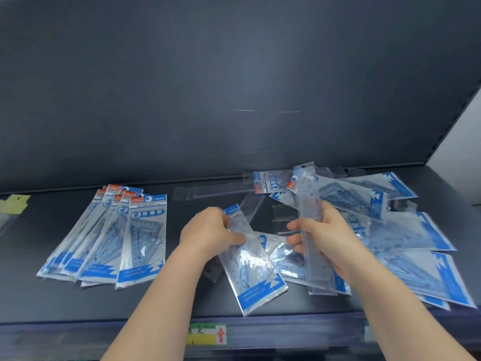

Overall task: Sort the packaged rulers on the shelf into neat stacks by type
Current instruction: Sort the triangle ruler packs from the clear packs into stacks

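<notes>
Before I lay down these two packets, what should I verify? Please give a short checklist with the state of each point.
1. Left hand has a closed grip on the blue-and-clear triangle-set packet: ok.
2. Right hand holds the long clear straight-ruler packet: ok.
3. Right hand holds only one packet: cannot tell.
4. Left stack of blue triangle-set packets is squared: not ok, fanned out.
5. Long clear packets at the back are stacked: not ok, lying loose.
6. Mixed pile on the right is sorted: not ok.
</notes>
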